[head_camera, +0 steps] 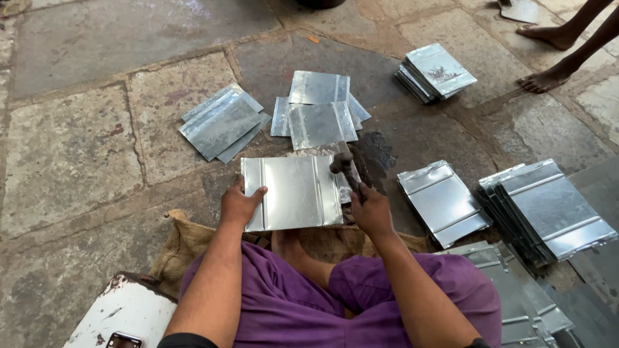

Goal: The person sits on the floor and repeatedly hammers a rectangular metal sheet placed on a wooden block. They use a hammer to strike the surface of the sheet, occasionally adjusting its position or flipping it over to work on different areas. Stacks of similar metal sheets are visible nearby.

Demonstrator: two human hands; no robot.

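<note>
A shiny rectangular metal sheet (296,192) with two raised folds lies flat on the stone floor in front of my crossed legs. My left hand (240,203) presses down on its near left corner, thumb on top. My right hand (372,209) grips the handle of a small dark hammer (343,165), whose head hovers at the sheet's right edge. I sit on a burlap sack (187,243) in purple trousers.
Piles of similar metal sheets lie around: far left (221,122), far middle (318,109), far right (436,71), and two stacks at right (443,201), (551,209). Another person's bare feet (545,58) stand at top right. A white object (122,312) lies at lower left.
</note>
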